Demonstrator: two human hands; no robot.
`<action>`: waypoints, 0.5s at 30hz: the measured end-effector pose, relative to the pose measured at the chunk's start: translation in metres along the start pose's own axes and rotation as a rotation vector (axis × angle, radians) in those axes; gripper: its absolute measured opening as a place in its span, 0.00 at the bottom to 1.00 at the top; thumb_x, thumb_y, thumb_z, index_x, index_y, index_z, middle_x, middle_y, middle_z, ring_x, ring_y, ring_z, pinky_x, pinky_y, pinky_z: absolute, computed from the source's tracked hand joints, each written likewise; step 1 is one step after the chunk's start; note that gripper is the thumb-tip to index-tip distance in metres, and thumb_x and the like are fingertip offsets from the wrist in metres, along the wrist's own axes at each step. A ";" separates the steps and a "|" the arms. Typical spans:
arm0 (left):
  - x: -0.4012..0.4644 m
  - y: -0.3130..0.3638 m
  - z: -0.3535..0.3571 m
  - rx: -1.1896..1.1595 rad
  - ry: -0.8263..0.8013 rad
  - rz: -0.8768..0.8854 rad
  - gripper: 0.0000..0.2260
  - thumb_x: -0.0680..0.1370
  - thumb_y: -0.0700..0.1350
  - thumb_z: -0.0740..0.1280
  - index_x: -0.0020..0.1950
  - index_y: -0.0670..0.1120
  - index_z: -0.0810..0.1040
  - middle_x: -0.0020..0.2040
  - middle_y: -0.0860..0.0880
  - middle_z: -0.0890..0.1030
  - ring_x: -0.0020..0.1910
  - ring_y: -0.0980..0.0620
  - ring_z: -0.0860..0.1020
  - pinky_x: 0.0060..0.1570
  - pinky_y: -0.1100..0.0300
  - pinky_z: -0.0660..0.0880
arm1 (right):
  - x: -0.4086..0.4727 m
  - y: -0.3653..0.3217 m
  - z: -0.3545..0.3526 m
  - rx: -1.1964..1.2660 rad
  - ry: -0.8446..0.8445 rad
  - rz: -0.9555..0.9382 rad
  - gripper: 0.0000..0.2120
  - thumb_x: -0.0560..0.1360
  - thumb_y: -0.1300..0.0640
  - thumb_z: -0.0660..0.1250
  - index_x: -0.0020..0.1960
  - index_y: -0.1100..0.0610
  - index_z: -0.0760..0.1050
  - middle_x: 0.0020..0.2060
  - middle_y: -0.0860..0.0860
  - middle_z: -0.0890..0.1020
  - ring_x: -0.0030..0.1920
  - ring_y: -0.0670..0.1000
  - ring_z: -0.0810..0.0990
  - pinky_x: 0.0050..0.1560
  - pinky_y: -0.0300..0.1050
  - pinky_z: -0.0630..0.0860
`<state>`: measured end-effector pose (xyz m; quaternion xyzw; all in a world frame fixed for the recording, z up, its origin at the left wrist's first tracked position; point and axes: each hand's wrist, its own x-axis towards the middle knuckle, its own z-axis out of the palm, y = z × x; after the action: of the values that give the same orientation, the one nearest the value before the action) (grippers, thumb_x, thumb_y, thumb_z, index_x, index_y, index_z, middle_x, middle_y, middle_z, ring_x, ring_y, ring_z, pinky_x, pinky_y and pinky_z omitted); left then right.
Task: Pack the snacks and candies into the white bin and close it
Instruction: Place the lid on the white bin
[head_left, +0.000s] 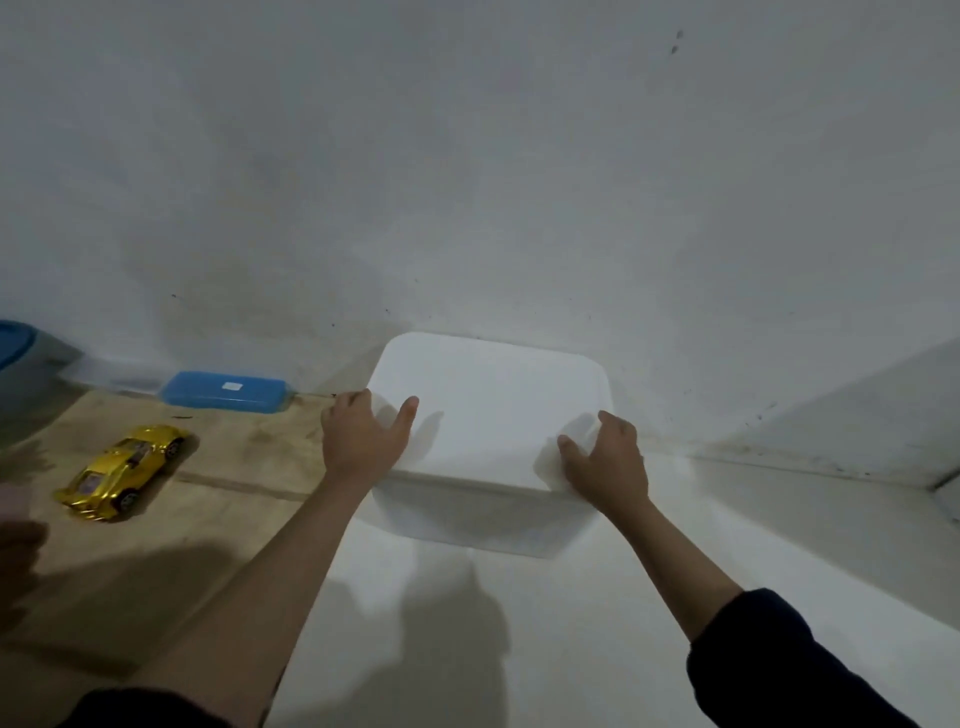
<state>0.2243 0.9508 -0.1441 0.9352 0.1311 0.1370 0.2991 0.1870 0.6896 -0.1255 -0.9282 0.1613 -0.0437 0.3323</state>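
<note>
**Lid on, both hands at the near corners**

Nearest to me, two forearms reach out over the pale floor (467, 649), dark sleeves pushed back. My left hand (363, 441) sits on the near left corner of the lid (493, 395), thumb lying up on the top and fingers wrapped over the left edge. My right hand (608, 457) takes the near right corner, fingers curled down onto the lid's rim; neither hand carries anything else.

Under them stands the white bin (467, 519), on the floor and pushed up against the wall (467, 156). The lid covers it fully, so no snacks or candies show (presumably all inside, I can't see in).

I judge this the closing step, nearly done. Next move, as I read it: press down evenly at the corners until the lid seats, then check the far edge, which I can't confirm is flush.

Off to the left on a brown mat (218, 488), a gold toy car (124, 467); farther back by the wall, a blue case (226, 397).
</note>
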 end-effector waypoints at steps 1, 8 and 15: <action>0.001 0.000 0.001 0.007 0.005 0.007 0.30 0.73 0.65 0.61 0.56 0.37 0.76 0.57 0.39 0.77 0.57 0.40 0.74 0.57 0.50 0.72 | -0.001 0.000 0.003 -0.031 0.014 0.000 0.31 0.75 0.47 0.65 0.72 0.60 0.61 0.69 0.58 0.66 0.66 0.61 0.69 0.67 0.57 0.64; -0.004 0.003 0.000 0.004 -0.049 0.014 0.33 0.73 0.65 0.62 0.65 0.39 0.69 0.65 0.42 0.71 0.61 0.43 0.73 0.53 0.54 0.71 | 0.000 0.007 0.004 0.055 0.057 0.006 0.29 0.75 0.47 0.65 0.71 0.59 0.63 0.70 0.56 0.67 0.68 0.58 0.69 0.68 0.54 0.63; -0.005 0.009 -0.003 -0.009 -0.025 0.018 0.32 0.75 0.63 0.62 0.67 0.38 0.69 0.67 0.43 0.70 0.63 0.43 0.72 0.55 0.54 0.71 | 0.005 0.004 -0.011 0.307 0.123 0.073 0.23 0.75 0.50 0.66 0.67 0.56 0.68 0.66 0.53 0.72 0.64 0.54 0.72 0.55 0.42 0.65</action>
<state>0.2202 0.9432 -0.1372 0.9366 0.1181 0.1285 0.3037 0.1883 0.6785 -0.1201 -0.8557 0.2063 -0.1125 0.4611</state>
